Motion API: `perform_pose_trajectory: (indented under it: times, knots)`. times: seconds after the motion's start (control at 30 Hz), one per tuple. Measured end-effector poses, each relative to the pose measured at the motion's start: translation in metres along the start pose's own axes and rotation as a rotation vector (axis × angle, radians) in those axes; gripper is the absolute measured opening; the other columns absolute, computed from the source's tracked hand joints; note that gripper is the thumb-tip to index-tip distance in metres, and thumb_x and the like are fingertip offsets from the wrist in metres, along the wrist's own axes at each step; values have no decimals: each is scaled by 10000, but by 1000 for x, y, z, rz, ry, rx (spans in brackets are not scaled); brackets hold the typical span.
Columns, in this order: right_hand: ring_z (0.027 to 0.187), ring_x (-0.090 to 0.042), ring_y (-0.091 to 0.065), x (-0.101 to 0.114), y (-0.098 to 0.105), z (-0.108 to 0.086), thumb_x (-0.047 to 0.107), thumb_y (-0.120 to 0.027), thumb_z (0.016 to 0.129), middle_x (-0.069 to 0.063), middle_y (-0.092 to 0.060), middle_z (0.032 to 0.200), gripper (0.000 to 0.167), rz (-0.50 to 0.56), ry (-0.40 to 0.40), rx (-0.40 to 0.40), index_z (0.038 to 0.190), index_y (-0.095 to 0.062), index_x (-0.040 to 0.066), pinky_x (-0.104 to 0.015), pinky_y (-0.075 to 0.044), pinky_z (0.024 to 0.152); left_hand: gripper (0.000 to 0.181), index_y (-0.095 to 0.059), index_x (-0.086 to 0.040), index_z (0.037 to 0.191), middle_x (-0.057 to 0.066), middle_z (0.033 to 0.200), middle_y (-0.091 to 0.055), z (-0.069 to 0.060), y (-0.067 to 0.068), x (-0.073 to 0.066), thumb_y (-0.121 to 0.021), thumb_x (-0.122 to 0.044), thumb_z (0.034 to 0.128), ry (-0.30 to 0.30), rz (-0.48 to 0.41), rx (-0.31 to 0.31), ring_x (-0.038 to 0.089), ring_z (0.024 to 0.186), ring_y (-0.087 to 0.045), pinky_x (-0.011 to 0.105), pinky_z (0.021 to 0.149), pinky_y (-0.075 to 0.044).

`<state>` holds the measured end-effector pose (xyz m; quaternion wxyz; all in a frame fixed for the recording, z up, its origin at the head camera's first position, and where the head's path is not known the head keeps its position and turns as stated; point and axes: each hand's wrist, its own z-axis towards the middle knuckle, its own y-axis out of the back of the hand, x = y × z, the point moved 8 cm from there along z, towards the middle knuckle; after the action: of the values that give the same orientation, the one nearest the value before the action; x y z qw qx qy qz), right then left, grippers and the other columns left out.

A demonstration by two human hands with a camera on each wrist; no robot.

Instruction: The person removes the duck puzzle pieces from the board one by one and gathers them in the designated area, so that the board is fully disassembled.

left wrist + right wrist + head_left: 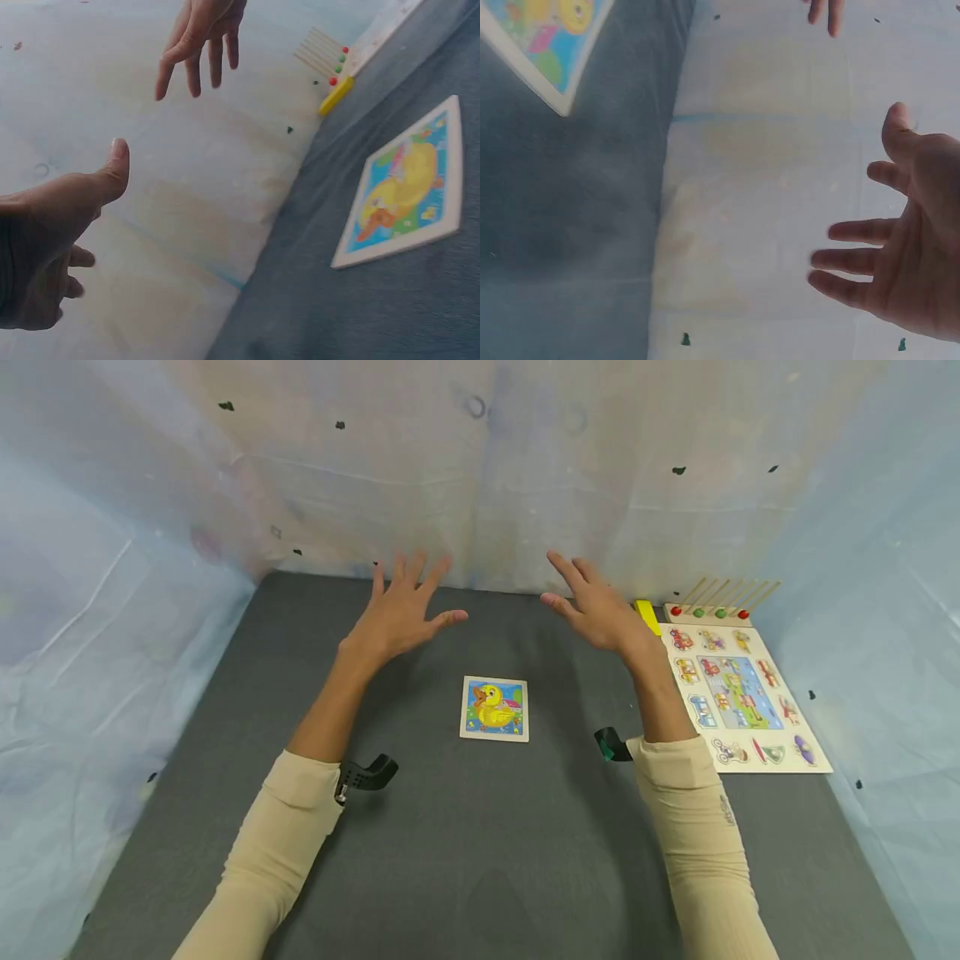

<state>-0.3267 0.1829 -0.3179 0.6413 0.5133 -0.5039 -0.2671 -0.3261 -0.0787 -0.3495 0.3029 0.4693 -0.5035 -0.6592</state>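
A small square duck puzzle [494,709] with a pale wooden frame lies flat on the dark table, and all of its picture shows. Above the table to its left, my left hand [393,622] is raised with the fingers spread, holding nothing. My right hand [600,610] hovers on the other side, fingers extended and nothing in them. Both hands are apart from the puzzle. In the left wrist view the duck puzzle [405,184] appears at the right; in the right wrist view only a corner of the puzzle [551,45] shows.
On the right lies a larger wooden picture board [697,727] with vehicle and toy pieces. Behind it stand a rack of thin sticks with red and green beads [710,613] and a yellow block [647,617], partly behind my right arm. Pale sheeting [480,485] surrounds the table [480,827].
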Motion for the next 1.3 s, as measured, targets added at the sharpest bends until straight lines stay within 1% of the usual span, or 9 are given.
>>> perform_pose_trajectory:
  times: [0.1,0.23,0.4,0.53,0.8,0.9,0.97,1.17,1.3]
  knots:
    - [1572,-446,-303,8,-13,-1,469,-476,1105,-179,-224,1737,714,60,52,39,1699,-148,249,-655,-285,1248,944,8,-313,1698,147,1782,1,-5,-17,0,-450,-745,995,-8,-30,60,465,1640,4,682,1298,36]
    - [1512,-411,-417,19,-34,-2,374,-600,1071,-182,-374,1677,704,95,119,80,1654,-303,115,-609,-353,1227,906,-147,-211,1701,156,1771,-135,-13,-46,-2,-528,-662,1013,-47,-65,150,439,1637,-129,684,1301,-58]
    - [1321,-422,-601,28,-58,-2,282,-694,1020,-222,-547,1523,620,66,176,125,1538,-481,17,-570,-488,1115,903,-239,-106,1675,140,1764,-187,-22,-84,-12,-598,-596,1007,-145,-32,267,407,1638,-159,678,1299,-107]
    - [1269,-436,-642,37,-74,0,243,-696,1019,-253,-597,1450,535,45,219,164,1458,-556,-28,-547,-528,1073,925,-264,-85,1664,128,1761,-202,-29,-103,-11,-622,-605,988,-175,1,319,387,1642,-158,674,1300,-116]
    - [1189,-356,-674,56,-112,5,194,-680,1028,-212,-650,1367,409,-11,266,265,1372,-646,-25,-476,-564,1011,972,-266,-56,1657,149,1758,-195,-37,-120,-16,-643,-624,965,-238,32,345,374,1644,-155,677,1294,-145]
    - [1182,-332,-673,62,-128,7,135,-702,1005,-189,-672,1345,366,-22,282,295,1338,-681,-14,-453,-568,1012,1013,-234,-45,1663,160,1761,-173,-40,-124,-18,-663,-625,951,-250,33,344,378,1646,-138,673,1300,-117]
    - [1180,-324,-677,64,-138,8,121,-715,994,-182,-681,1333,355,-42,288,307,1324,-696,-8,-440,-572,1017,1048,-200,-46,1669,151,1769,-139,-42,-126,-19,-670,-634,941,-244,27,362,366,1654,-106,660,1310,-80]
    - [1043,-279,-691,68,-157,8,194,-776,960,-148,-674,1215,334,-147,247,280,1249,-754,28,-390,-607,906,1109,-158,-47,1676,141,1779,-68,-46,-133,-22,-689,-655,916,-227,20,420,350,1662,-46,646,1316,-41]
    - [984,-258,-680,70,-158,8,196,-813,926,-122,-676,1149,282,-138,214,241,1172,-789,61,-375,-606,856,1130,-130,-64,1683,135,1781,-43,-45,-136,-21,-714,-640,906,-200,13,437,350,1662,-40,645,1316,-52]
